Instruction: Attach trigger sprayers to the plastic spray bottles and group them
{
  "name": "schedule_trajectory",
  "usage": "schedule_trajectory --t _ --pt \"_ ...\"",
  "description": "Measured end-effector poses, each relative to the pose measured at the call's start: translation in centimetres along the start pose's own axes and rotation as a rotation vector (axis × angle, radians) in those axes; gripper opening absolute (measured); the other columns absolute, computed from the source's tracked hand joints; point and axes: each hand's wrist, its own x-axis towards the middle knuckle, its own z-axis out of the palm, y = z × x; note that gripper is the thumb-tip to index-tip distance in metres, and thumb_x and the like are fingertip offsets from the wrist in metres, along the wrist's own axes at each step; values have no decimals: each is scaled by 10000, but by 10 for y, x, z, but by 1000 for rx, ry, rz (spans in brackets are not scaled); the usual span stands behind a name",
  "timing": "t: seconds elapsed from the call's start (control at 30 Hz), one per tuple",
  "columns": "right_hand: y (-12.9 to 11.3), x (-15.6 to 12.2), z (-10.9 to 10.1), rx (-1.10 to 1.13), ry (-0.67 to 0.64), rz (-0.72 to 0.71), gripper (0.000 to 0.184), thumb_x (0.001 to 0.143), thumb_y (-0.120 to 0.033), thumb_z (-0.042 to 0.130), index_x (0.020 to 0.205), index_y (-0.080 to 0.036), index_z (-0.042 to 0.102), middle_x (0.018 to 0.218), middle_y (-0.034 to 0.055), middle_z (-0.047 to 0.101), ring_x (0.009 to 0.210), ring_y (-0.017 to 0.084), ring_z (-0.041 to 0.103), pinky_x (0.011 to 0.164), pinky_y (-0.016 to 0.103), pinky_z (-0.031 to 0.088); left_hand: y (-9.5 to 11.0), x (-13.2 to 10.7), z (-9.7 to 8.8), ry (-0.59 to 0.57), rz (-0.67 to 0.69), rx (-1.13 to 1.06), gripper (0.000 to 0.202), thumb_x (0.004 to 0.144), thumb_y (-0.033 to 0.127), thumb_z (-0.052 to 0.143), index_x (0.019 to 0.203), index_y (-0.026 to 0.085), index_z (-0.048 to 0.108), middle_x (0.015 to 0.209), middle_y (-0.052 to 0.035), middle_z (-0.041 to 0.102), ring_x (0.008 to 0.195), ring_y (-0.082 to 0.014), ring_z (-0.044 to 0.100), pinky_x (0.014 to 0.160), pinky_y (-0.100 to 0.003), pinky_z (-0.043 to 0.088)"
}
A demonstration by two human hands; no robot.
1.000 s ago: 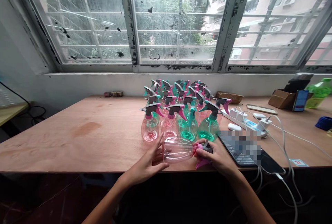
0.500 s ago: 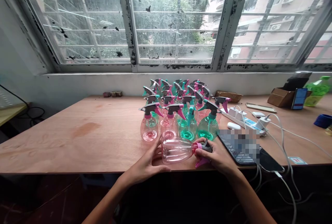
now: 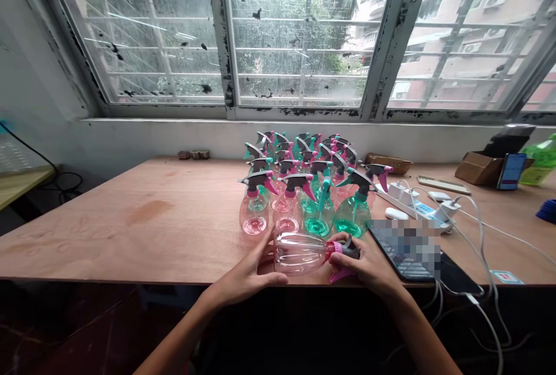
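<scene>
A clear pink spray bottle (image 3: 299,253) lies sideways between my hands at the table's front edge, its base to the left and its grey and pink spray head to the right. My left hand (image 3: 248,273) cups the base, thumb in front and fingers partly hidden behind. The fingers of my right hand (image 3: 365,265) are closed around the spray head near the pink collar. Just beyond stand several upright spray bottles in rows, among them a pink one (image 3: 254,215) at the front left and a green one (image 3: 351,215) at the front right.
A tablet (image 3: 402,256) and a phone (image 3: 460,273) lie right of my right hand. Behind them are a white power strip (image 3: 412,207) with plugs and loose cables, and a cardboard box (image 3: 478,168). The wooden table (image 3: 130,230) extends left; a window wall closes the back.
The camera view has shifted slightly, so the scene sits a little further right. Both hands keep the same hold on the pink spray bottle.
</scene>
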Motion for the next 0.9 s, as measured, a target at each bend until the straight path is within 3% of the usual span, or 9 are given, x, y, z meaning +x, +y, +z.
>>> schedule_trajectory --t 0.1,0.27,0.43,0.6,0.73,0.9 --pt "-4 -1 1 -36 11 -1 365 807 -448 811 1003 -183 654 824 -2 650 734 168 596 688 265 461 2 0 1 -13 -20 -27 969 887 223 746 1610 368 118 1697 -70 182 1467 -329 386 1200 -503 353" --pt "-7 -1 3 -40 30 -7 357 834 -469 779 997 -179 649 799 -1 663 721 163 598 688 261 465 -1 1 2 9 86 18 925 908 209 722 1604 392 142 1697 -58 186 1429 -302 445 1209 -475 341" --pt "-3 0 2 -14 4 -6 364 827 -452 796 1020 -182 647 812 -3 664 725 159 605 690 257 467 -2 0 2 39 38 -7 1054 856 234 784 1610 387 63 1689 -80 208 1451 -317 409 1200 -476 348" --pt "-2 0 1 2 9 -1 361 825 -453 798 1014 -186 647 806 -2 669 729 164 612 693 263 471 -1 0 0 40 -7 -8 920 869 259 771 1599 337 216 1636 -113 324 1401 -317 472 1177 -496 376" --pt "-3 0 2 31 9 18 372 836 -469 783 1016 -181 631 779 5 678 718 174 617 686 278 480 -2 0 2 44 70 38 902 907 253 723 1602 389 164 1680 -88 224 1342 -300 529 1159 -494 401" --pt "-2 0 2 3 4 4 370 819 -448 804 1020 -185 638 810 6 684 733 174 619 701 278 472 2 0 3 82 11 38 1065 829 244 807 1609 390 96 1680 -92 222 1393 -322 467 1179 -495 371"
